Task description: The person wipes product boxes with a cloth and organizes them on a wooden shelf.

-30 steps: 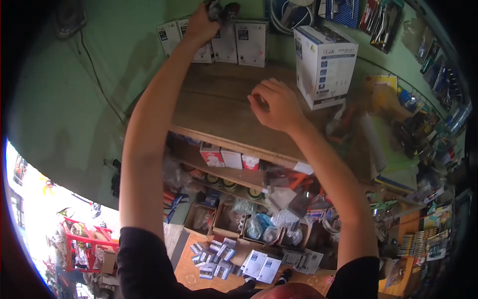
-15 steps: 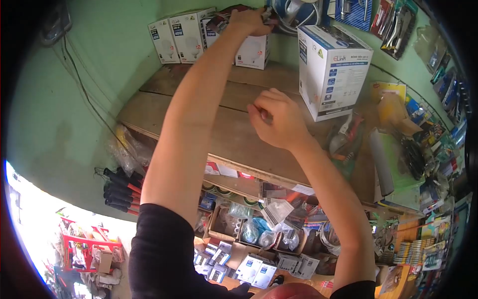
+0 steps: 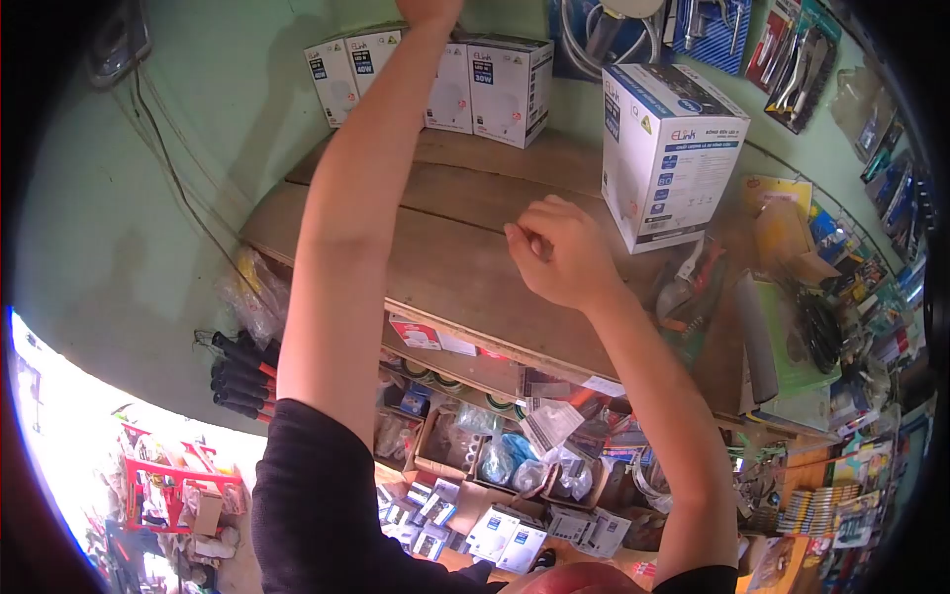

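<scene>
Four white ELink bulb boxes (image 3: 507,94) stand in a row at the back of the wooden shelf (image 3: 465,257). My left hand (image 3: 431,12) is raised over this row at the top edge of the view; its fingers are cut off, so what it holds is hidden. Above the shelf's middle, my right hand (image 3: 564,252) is curled with its fingertips close to the thumb, and nothing shows in it. A larger white ELink box (image 3: 673,158) stands upright to the right of my right hand, apart from it.
Packaged tools (image 3: 802,69) hang on the right wall. A clear bag with a red-handled item (image 3: 693,287) and a green folder (image 3: 792,327) lie at the shelf's right. Lower down are boxes of goods (image 3: 505,535) and black-handled tools (image 3: 242,371).
My left hand has moved up and left, away from the right end of the row, and the dark packets it was touching are out of view. The row's right boxes now show fully.
</scene>
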The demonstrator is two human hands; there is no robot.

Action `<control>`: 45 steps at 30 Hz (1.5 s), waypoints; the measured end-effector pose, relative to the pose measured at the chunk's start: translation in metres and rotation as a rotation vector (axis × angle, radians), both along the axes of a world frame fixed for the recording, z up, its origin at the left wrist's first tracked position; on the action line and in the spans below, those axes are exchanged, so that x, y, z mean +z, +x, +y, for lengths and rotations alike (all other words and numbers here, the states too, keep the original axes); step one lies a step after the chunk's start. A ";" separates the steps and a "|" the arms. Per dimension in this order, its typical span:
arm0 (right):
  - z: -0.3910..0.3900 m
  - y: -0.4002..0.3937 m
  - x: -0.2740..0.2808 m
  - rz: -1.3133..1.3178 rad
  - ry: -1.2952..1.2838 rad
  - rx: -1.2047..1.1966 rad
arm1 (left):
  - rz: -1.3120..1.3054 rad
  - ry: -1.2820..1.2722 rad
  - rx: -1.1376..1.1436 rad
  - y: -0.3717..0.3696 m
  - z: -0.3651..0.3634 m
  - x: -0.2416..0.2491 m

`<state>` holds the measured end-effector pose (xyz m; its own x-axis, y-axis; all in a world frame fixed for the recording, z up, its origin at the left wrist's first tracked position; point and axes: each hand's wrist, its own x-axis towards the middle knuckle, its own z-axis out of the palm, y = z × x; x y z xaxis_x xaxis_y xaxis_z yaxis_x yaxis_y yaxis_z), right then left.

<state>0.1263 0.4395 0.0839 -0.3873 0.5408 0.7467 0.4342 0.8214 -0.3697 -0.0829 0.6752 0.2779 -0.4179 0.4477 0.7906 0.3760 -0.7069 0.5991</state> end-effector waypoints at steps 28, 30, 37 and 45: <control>-0.007 -0.005 0.004 -0.100 -0.156 0.064 | 0.561 -0.395 0.636 -0.160 0.083 0.019; -0.006 -0.006 0.004 -0.134 -0.176 0.079 | 0.905 -0.436 0.559 -0.122 0.054 -0.037; 0.000 -0.014 0.002 -0.103 -0.149 0.106 | 1.264 -0.882 0.554 -0.109 0.080 -0.015; -0.003 -0.004 0.002 -0.120 -0.194 0.090 | 0.890 -0.730 0.380 -0.157 0.160 -0.028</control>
